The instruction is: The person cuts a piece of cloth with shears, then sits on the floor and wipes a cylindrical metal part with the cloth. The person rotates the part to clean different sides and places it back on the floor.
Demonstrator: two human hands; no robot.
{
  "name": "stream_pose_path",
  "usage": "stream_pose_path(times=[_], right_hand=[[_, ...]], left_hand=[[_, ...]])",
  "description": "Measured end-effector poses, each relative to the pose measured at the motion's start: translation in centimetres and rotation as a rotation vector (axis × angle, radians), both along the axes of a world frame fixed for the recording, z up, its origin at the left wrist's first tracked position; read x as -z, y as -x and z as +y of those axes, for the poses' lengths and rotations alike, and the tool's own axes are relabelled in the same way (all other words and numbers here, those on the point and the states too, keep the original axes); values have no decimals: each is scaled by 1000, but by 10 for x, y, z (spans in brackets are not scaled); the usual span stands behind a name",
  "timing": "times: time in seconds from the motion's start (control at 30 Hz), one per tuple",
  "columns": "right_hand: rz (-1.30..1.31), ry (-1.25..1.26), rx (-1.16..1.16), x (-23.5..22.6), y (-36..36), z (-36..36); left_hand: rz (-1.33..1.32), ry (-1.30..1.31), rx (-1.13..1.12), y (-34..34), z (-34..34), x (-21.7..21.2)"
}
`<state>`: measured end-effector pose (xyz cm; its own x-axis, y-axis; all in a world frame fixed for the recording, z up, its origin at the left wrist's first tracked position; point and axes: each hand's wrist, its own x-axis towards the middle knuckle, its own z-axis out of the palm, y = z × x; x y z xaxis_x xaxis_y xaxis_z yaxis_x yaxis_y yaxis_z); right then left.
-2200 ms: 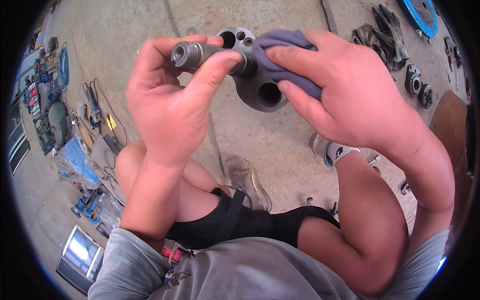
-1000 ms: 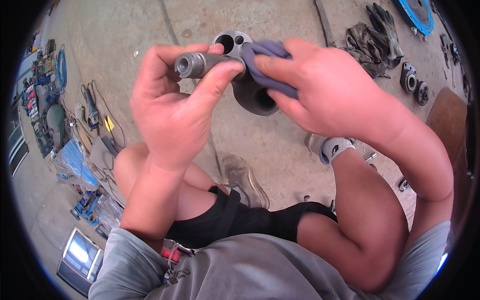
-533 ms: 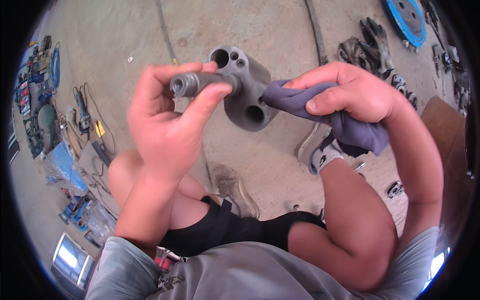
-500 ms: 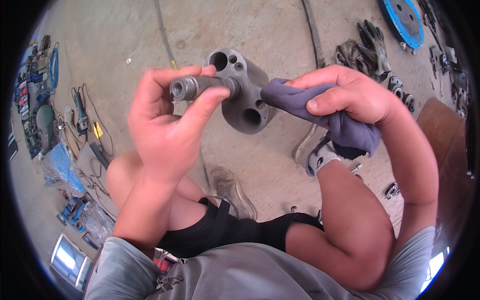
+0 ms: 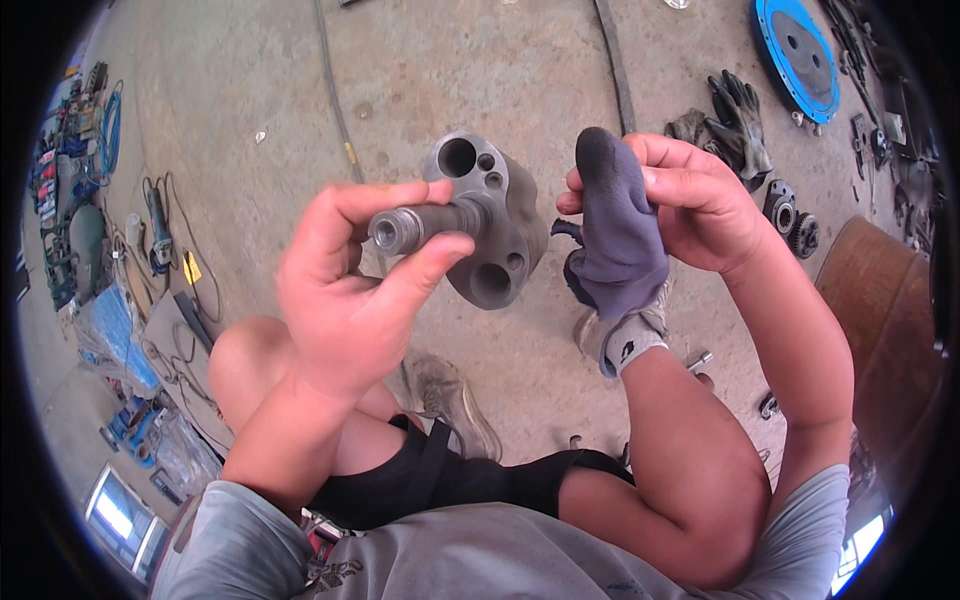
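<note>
My left hand (image 5: 345, 290) is closed around the stubby shaft (image 5: 420, 225) of a grey metal housing (image 5: 490, 235), thumb and fingers pinching the shaft so the flanged, bored face is held up in front of me above the concrete floor (image 5: 480, 80). My right hand (image 5: 700, 205) grips a grey work glove (image 5: 615, 235) just beside the housing, not touching it, its cuff hanging down. On the floor beyond lie dark gloves (image 5: 740, 125) and a blue disc (image 5: 795, 55).
</note>
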<state>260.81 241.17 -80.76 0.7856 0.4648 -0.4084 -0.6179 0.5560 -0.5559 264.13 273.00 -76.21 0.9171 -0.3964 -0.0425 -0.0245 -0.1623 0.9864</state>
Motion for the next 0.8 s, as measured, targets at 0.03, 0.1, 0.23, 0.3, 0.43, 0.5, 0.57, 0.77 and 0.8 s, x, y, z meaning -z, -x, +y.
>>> stream_pose_path(times=[0.03, 0.1, 0.23, 0.3, 0.43, 0.5, 0.57, 0.77, 0.8], right_hand=[[-12, 58, 13, -3, 0, 0], [-120, 182, 29, -6, 1, -6], [-394, 630, 127, -27, 4, -21], [-300, 590, 258, -47, 6, -28], [-476, 827, 403, -59, 5, -57], [-453, 909, 557, -56, -5, -39], [-685, 1355, 400, -43, -12, -6], [-861, 1001, 170, -6, 11, 93], [-867, 1055, 127, -8, 20, 93]], left_hand=[[8, -5, -1, 1, 0, -1], [24, -14, -4, 2, -1, -2], [-23, -17, 24, 3, -2, -2], [-41, -20, 31, 5, 1, 0], [-49, -25, 50, 11, 3, -1], [-83, -10, 62, 15, 3, 1], [-110, 13, 95, 17, -1, 3], [-126, 39, 107, 19, -1, 2], [-127, 47, 103, 20, 0, 3]])
